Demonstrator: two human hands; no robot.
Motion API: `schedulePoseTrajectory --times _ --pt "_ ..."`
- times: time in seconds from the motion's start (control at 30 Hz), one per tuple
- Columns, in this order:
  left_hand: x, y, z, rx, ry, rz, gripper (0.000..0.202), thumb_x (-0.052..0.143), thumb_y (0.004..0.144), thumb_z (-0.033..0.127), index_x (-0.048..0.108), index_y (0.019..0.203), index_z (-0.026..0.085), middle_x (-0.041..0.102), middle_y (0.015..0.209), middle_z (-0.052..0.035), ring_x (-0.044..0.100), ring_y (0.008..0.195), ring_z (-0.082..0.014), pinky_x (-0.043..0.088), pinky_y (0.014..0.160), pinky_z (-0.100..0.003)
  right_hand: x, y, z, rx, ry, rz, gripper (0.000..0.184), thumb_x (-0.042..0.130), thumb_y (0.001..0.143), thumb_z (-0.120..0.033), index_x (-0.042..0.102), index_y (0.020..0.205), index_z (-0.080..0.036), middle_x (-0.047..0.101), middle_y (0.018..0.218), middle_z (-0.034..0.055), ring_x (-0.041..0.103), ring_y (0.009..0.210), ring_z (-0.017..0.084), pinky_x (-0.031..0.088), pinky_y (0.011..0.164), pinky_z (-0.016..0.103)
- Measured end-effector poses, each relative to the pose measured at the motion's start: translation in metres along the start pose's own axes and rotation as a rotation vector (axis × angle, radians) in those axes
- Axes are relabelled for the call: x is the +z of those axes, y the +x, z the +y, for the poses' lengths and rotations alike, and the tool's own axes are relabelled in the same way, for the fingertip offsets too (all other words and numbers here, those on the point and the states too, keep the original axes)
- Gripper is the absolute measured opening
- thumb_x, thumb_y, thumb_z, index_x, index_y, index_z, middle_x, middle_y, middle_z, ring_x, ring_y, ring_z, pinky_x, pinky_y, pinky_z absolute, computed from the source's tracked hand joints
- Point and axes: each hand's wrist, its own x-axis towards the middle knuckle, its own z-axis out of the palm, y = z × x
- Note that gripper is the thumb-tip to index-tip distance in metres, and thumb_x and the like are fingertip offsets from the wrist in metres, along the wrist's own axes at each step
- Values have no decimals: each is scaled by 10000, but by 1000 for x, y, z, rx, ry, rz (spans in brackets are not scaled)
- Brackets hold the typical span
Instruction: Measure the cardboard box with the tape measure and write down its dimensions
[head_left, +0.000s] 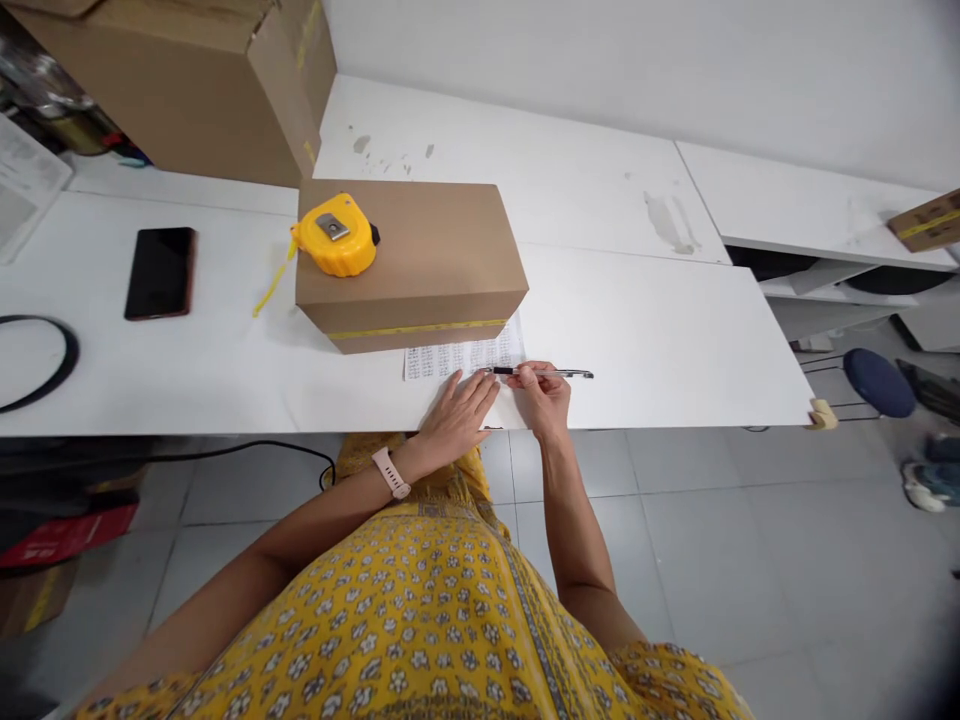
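Note:
Near the front edge of the white table, my right hand [546, 398] pinches a pen [566, 373] that lies nearly level, its tip pointing left. My left hand [459, 412] rests flat with fingers stretched out, over the lower edge of a printed sheet [420, 364]. Part of that sheet is hidden by my hands and by the closed cardboard box [442, 235] just behind it. On top of the box, at its left end, sits a yellow tape measure [346, 252]. A short length of its tape [274, 285] sticks out past the box's left side.
A black phone [160, 273] lies on the table [637, 340] to the left, near a black ring-shaped object [67, 350]. A larger cardboard box [172, 100] stands at the back left. Beyond the table's right end is a blue stool [877, 383].

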Motion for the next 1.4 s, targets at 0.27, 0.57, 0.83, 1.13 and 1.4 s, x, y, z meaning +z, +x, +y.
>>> schedulePoseTrajectory --times 0.27,0.57,0.83,1.13,1.4 --pt "-2 -3 -2 16 6 7 722 532 999 377 278 1602 71 244 1682 -166 200 1570 -318 100 1290 -555 -5 5 -23 74 370 71 543 672 787 -694 373 694 -251 317 547 -92 335 440 79 321 424 236" --pt "3 -2 -3 9 -8 4 740 541 997 381 251 1609 83 200 1697 -154 173 1578 -306 53 1294 -538 3 1 -27 29 153 -146 438 604 846 -674 602 977 -257 642 799 11 628 739 165 539 750 353" --pt "-1 -3 -1 8 -6 -14 730 519 1005 357 235 1612 67 210 1693 -162 165 1579 -311 66 1293 -546 2 8 -2 -93 -251 -50 263 604 903 -469 538 830 -225 542 741 -37 479 674 119 411 636 267" --pt "-1 -3 -1 11 -5 -10 758 512 997 351 185 1631 92 201 1697 -156 148 1582 -313 75 1295 -557 0 13 3 -109 -342 -12 298 597 888 -440 433 736 -243 417 603 -79 398 592 114 355 596 269" --pt "-2 -3 -1 6 -10 -10 732 524 997 352 238 1616 86 209 1695 -153 165 1579 -310 72 1296 -549 0 13 4 -137 -349 -12 289 581 899 -425 430 732 -244 419 603 -78 406 588 113 353 593 270"
